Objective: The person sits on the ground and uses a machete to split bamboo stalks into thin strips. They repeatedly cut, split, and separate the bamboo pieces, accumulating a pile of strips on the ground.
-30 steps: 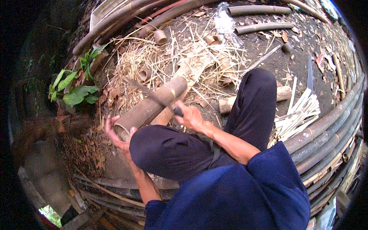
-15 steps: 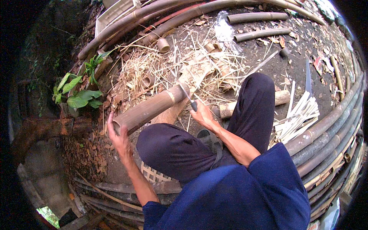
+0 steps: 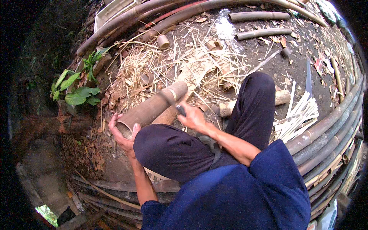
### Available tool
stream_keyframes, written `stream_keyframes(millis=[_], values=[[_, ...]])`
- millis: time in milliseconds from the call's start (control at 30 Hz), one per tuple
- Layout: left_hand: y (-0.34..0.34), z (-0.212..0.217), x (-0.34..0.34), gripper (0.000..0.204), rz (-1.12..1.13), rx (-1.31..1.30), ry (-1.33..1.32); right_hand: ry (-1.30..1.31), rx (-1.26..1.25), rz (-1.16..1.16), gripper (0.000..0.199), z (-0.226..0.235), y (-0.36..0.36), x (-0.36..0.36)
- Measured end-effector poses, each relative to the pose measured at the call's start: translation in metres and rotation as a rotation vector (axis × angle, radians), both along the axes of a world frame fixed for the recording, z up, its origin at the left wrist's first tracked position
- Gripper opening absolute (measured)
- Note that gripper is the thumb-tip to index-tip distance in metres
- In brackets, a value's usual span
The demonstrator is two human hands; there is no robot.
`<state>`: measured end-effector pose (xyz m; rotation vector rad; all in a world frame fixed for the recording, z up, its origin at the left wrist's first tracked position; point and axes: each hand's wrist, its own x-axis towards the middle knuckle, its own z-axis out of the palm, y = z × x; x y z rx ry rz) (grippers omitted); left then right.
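While the left hand cups the bamboo culm section end, the right hand fist-grips a dark tool handle.

One crumpled clear plastic bag lay on the dirt ground at the top of the view, beside short bamboo lengths, and no labels, signs or screens were visible anywhere.
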<state>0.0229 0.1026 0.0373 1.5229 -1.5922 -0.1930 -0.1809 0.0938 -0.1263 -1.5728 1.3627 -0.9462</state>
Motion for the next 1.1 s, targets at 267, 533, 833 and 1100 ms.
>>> stream_keyframes(millis=[267,533,833,1100], values=[[-0.002,0.004,0.026,0.075,-0.021,0.051,-0.187,-0.007,0.227,-0.193,0.042,-0.032,-0.009,-0.006],[-0.001,-0.005,0.028,0.042,0.059,0.032,-0.054,0.13,0.154,-0.132,0.038,-0.021,-0.011,-0.015],[-0.009,0.002,-0.003,0.04,-0.135,-0.134,-0.159,0.084,0.091,-0.057,0.042,0.008,-0.005,-0.002],[-0.012,0.002,-0.006,0.039,-0.099,-0.081,-0.179,0.05,0.043,0.061,0.045,0.008,-0.008,0.006]])
